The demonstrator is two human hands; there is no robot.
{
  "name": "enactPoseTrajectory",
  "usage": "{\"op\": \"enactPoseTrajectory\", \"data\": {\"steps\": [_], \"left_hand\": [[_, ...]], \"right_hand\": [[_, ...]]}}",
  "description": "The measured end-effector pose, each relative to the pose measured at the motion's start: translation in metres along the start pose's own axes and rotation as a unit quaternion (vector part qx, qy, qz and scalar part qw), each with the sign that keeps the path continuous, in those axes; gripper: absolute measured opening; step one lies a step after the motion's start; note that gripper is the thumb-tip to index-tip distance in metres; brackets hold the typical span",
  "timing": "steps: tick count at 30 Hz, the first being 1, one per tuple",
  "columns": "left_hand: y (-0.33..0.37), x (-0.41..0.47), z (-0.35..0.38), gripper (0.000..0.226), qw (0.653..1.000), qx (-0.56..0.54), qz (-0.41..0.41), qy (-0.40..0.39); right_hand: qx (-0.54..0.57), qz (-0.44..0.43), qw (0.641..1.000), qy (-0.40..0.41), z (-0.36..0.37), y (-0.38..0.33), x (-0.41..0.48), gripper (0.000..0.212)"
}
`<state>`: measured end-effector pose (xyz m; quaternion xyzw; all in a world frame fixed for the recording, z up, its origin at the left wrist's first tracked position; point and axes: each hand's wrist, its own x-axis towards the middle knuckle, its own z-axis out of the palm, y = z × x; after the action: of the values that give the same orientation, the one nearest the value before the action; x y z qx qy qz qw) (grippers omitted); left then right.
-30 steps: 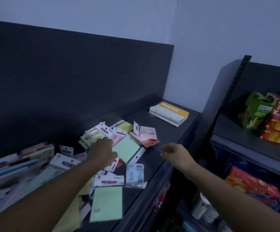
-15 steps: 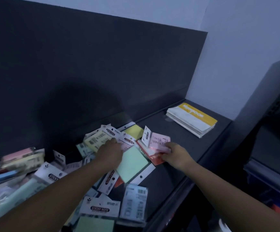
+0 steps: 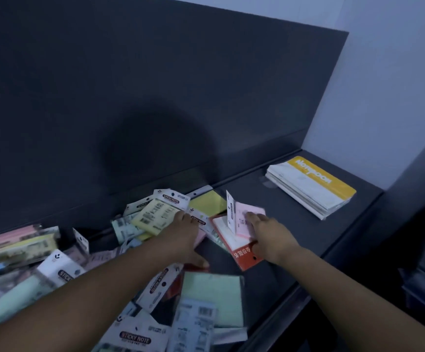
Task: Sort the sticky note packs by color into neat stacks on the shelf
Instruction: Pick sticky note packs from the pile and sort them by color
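- A dark shelf (image 3: 297, 235) is seen from above, with a loose pile of sticky note packs (image 3: 135, 337) spread over its left and middle part, unsorted and overlapping.
- The left hand (image 3: 183, 233) is laid palm down over the pile; the fingers are stretched out fairly flat and the thumb is spread wide toward the front edge. The fingertips are touching a yellow pack (image 3: 153, 215). Nothing is seen gripped.
- The right hand (image 3: 267, 236) is placed on a pink pack (image 3: 244, 219), with the fingers laid fairly straight across its top. Whether the thumb is pinching it from below cannot be told.
- The pink pack is resting tilted on a red-and-white pack (image 3: 242, 255), its white header card standing up.
- A green pack (image 3: 214, 299) is lying flat near the front edge, just below the left thumb.
- Another yellow pack (image 3: 209, 203) is lying at the back, against the dark back panel (image 3: 155, 97).
- Pink and yellow packs (image 3: 18, 241) are bunched at the far left, blurred.
- A stack of notebooks (image 3: 310, 188) is placed at the right end of the shelf, well apart from the pile.
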<state>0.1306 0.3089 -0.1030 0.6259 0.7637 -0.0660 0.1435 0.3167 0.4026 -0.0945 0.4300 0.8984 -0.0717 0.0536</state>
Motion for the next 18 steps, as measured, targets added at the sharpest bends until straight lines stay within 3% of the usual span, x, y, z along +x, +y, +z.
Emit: {"op": "enactPoseTrajectory", "data": {"steps": [5,10,12,13,15,18], "left_hand": [[0.007,-0.009,-0.002,0.023,0.995,0.005,-0.021,0.102],[0.015,-0.02,-0.006,0.046,0.966,0.157,-0.062,0.194],[0.013,-0.029,-0.015,0.039,0.956,0.158,-0.114,0.218],[0.01,-0.036,-0.022,0.031,0.949,0.109,-0.147,0.256],[0.004,-0.052,-0.035,0.017,0.908,-0.095,-0.193,0.358],[0.001,-0.081,-0.048,0.006,0.796,-0.383,-0.216,0.416]], "right_hand": [[-0.071,-0.062,0.993,0.071,-0.003,0.006,-0.004,0.042],[0.013,-0.037,0.982,0.183,-0.013,0.027,-0.017,0.022],[0.067,-0.053,0.964,0.25,-0.014,0.032,-0.023,0.015],[0.125,-0.064,0.951,0.276,-0.014,0.033,-0.027,0.011],[0.272,-0.061,0.917,0.286,-0.021,0.029,-0.034,0.017],[0.498,-0.034,0.839,0.218,-0.031,0.011,-0.037,0.022]]}}
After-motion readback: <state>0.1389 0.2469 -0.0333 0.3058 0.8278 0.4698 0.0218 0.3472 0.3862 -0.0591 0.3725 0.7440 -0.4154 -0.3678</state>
